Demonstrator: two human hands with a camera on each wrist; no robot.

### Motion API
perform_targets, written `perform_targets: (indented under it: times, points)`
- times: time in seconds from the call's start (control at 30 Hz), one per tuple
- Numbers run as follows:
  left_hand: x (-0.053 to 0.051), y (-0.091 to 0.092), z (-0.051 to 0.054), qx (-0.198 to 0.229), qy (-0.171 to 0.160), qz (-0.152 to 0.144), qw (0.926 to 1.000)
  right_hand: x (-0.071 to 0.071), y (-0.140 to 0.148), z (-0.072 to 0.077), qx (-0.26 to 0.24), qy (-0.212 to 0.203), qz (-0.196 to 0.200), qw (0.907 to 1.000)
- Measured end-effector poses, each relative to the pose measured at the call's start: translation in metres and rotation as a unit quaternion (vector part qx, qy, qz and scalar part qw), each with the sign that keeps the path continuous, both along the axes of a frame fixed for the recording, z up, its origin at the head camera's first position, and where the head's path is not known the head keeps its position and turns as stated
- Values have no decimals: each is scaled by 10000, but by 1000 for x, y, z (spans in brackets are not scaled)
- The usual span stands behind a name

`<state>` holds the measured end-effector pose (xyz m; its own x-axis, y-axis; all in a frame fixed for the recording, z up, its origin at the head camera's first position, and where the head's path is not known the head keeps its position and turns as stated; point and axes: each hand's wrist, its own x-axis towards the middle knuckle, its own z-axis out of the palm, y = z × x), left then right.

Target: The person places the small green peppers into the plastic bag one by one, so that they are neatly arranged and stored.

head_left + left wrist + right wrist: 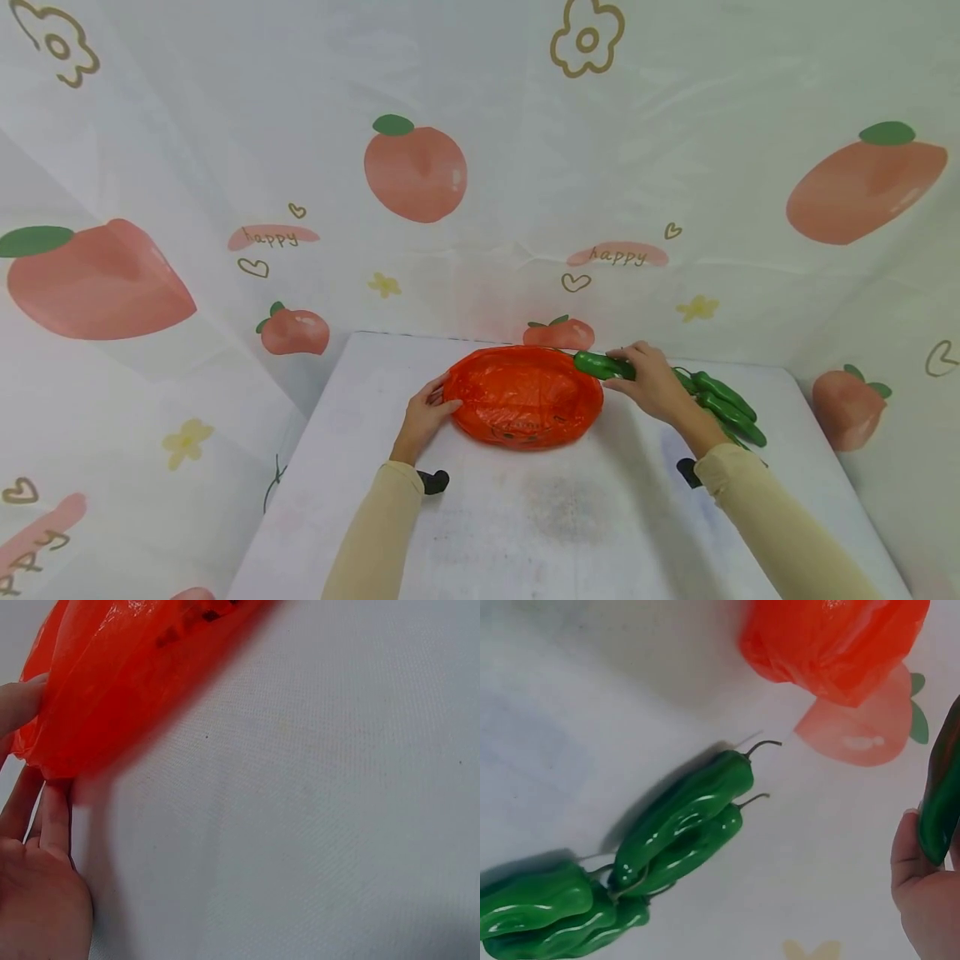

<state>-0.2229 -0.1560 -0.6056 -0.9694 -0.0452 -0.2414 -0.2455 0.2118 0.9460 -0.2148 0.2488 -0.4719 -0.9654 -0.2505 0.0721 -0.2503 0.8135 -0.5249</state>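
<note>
A red plastic bag [525,392], spread open into an oval, lies on the white table. At its left rim my left hand [425,417] holds the edge, thumb on the inner side and fingers outside; the left wrist view shows the same grip on the bag [112,697]. My right hand [654,385] grips a green pepper [592,364] whose far end reaches over the bag's right rim. In the right wrist view, that pepper [939,802] shows at the right edge with the hand [937,907] below it.
Several more green peppers [682,825] lie in a pile on the table's right side, beyond the right wrist. A white curtain [495,275] printed with fruit hangs behind and at both sides. Black wrist straps [433,482] show at the sleeves.
</note>
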Motion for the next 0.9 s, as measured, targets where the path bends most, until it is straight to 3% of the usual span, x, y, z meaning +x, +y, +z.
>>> perform_targets:
  times: [0.5, 0.9]
  points:
    - [1, 1, 2, -79, -111, -65, 9999, -21, -23, -3, -86, -124, 179, 9997]
    - [0, 0, -1, -94, 61, -95, 9999, -33, -45, -12, -134, -406, 181, 9989]
